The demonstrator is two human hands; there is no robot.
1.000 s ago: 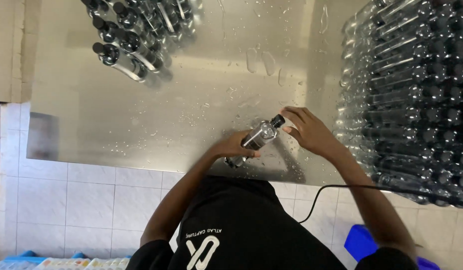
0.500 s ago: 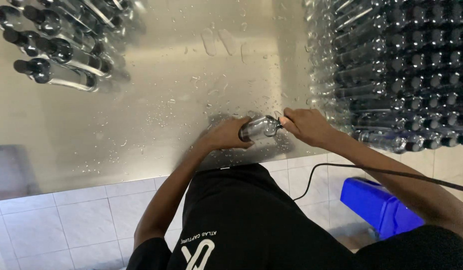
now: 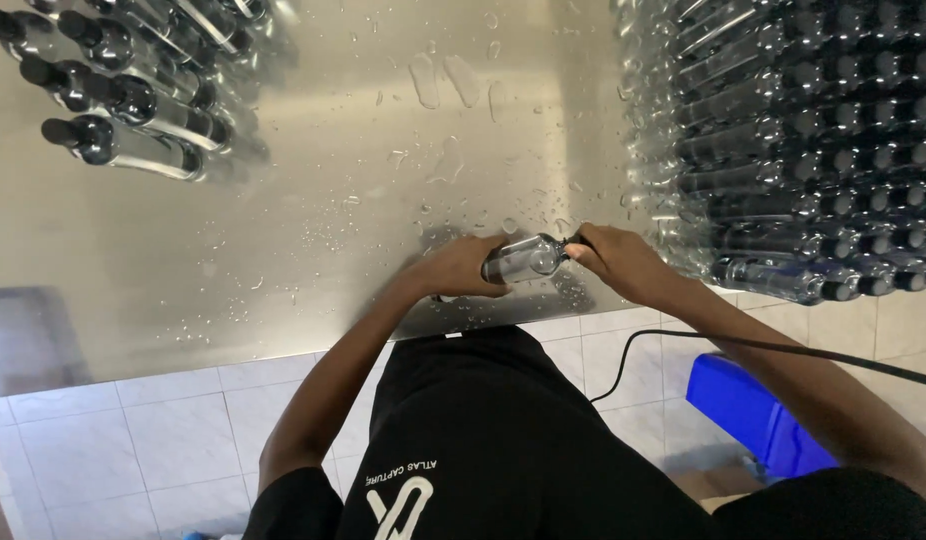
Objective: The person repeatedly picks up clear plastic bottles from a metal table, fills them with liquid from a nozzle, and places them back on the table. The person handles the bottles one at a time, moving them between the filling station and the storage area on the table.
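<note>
— What's the bottle (image 3: 523,260) like?
— Clear plastic, dark cap, lying sideways at the wet metal table's (image 3: 283,250) near edge.
— And the hands?
— Left hand (image 3: 463,268) wraps its body; right hand (image 3: 618,262) pinches the cap end. Bottle rows (image 3: 803,150) beside.

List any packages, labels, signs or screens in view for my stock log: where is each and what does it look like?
No labels, signs or screens on the table.
Bottle: small, clear, dark-capped, held between left hand and right hand.
Bottle stacks: right, clear, black caps.
Crate: blue, floor right.
</note>
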